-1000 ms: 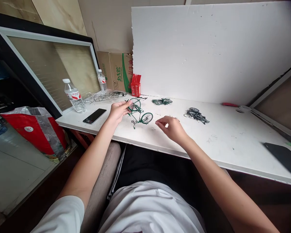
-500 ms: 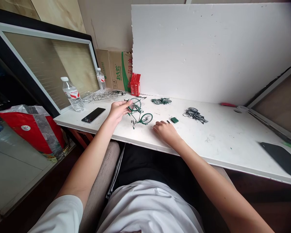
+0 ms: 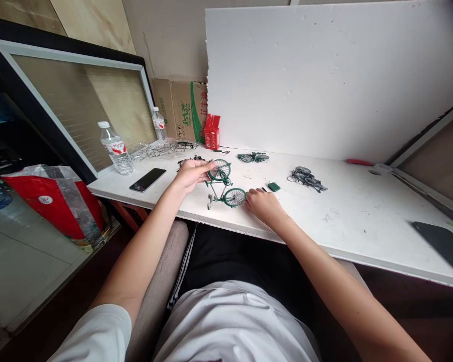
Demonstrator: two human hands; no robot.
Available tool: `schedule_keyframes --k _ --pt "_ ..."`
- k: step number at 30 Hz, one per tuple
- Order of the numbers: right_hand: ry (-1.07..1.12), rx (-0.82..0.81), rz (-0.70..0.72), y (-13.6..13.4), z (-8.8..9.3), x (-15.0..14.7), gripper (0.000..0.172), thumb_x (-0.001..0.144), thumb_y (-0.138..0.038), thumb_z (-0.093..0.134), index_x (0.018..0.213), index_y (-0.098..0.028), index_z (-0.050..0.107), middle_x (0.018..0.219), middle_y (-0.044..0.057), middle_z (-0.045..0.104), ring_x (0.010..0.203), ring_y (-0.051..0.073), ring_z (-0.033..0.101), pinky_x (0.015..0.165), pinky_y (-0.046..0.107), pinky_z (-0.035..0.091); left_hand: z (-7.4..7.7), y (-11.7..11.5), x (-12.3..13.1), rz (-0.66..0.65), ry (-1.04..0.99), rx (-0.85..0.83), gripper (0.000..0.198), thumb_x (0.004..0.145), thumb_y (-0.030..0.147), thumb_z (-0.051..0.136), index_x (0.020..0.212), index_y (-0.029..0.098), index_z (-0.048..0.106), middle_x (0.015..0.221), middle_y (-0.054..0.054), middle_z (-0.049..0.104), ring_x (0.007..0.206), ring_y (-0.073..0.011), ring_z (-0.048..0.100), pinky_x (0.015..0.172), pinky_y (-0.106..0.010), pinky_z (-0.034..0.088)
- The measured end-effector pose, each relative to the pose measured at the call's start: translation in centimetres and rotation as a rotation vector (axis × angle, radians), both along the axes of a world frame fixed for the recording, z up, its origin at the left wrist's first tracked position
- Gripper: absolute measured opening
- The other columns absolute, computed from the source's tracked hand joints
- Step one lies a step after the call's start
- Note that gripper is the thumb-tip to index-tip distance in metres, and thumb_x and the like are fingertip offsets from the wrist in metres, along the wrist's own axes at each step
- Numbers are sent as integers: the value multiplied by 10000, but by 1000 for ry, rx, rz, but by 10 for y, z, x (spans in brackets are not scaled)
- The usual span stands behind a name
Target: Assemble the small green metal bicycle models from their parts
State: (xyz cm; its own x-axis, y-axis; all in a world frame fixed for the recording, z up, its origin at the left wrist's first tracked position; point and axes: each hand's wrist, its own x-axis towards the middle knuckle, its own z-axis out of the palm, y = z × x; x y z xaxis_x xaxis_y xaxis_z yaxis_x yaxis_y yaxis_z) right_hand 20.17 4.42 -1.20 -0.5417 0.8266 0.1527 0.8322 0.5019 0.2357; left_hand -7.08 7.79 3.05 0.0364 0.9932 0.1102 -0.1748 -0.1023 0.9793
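A small green model bicycle (image 3: 224,185) stands upside down on the white table (image 3: 347,216), wheels up. My left hand (image 3: 191,173) pinches its upper wheel at the left side. My right hand (image 3: 261,203) rests on the table just right of the lower wheel, fingers curled toward it; whether it holds anything I cannot make out. A small green piece (image 3: 274,187) lies right behind my right hand. Another green bicycle part (image 3: 252,157) lies farther back, and a dark heap of bicycle parts (image 3: 306,179) lies to the right.
A black phone (image 3: 147,179) and two water bottles (image 3: 115,149) stand at the table's left end, with wire frames (image 3: 162,149), a red carton (image 3: 212,131) and a cardboard box (image 3: 184,110) behind. A white foam board (image 3: 335,75) backs the table. A dark flat object (image 3: 443,246) lies far right.
My left hand has shifted the bicycle to the right and nearer me. My right hand set down the small green piece and now sits beside the lower wheel.
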Motion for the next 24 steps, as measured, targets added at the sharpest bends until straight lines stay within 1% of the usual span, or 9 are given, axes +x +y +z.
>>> schedule_keyframes --k 3,6,8,10,12,14,16,19,24 --pt "76 -32 -16 3 6 7 218 1013 -149 530 991 -121 745 1050 183 779 880 262 713 668 317 415 1 -3 3 -35 30 3 511 621 491 1034 920 125 841 993 -150 822 816 -201 741 772 -321 585" --pt "262 -83 -28 8 13 20 136 937 -143 605 923 -172 738 955 107 785 765 207 679 638 294 382 2 -7 8 -64 71 -11 521 610 509 1035 903 124 842 985 -153 822 814 -205 737 754 -322 579" --pt "430 -93 -9 12 19 29 107 918 -168 629 916 -186 734 917 77 774 747 192 661 655 290 410 3 -9 12 -99 101 -15 528 612 521 1032 904 124 843 985 -159 822 824 -214 741 752 -324 577" --pt "645 -125 53 15 26 36 95 921 -204 638 914 -185 731 909 65 761 780 190 661 698 295 463 2 -12 17 -144 124 -12 532 621 529 1026 923 128 848 1007 -164 823 837 -222 746 752 -329 573" --pt "904 -186 109 14 32 38 130 947 -283 647 907 -184 720 897 57 740 794 185 654 707 298 502 1 -15 23 -194 143 -16 534 633 536 1018 940 131 853 1028 -168 822 834 -224 745 751 -337 569" --pt "1146 -248 121 11 38 35 231 968 -406 663 907 -186 703 882 46 706 755 172 628 653 291 510 -3 -18 31 -240 166 -32 529 650 541 1009 949 132 857 1035 -172 822 837 -227 745 755 -345 564" --pt "1298 -281 126 6 41 29 326 963 -512 685 917 -189 691 880 37 675 718 154 597 618 284 503 -7 -20 38 -280 182 -54 517 662 541 1003 942 131 859 1025 -176 821 846 -233 745 760 -348 556" --pt "1332 -276 192 3 36 18 380 946 -573 712 918 -194 693 876 31 650 756 153 585 686 295 515 -15 -22 48 -336 153 -102 497 660 525 1008 930 136 858 1008 -168 821 842 -222 738 764 -342 544" --pt "1280 -326 245 13 12 12 396 953 -594 702 918 -200 705 950 41 650 852 171 603 781 316 509 -29 -20 56 -376 93 -142 497 631 517 1021 908 138 858 991 -149 813 807 -188 703 733 -317 508"
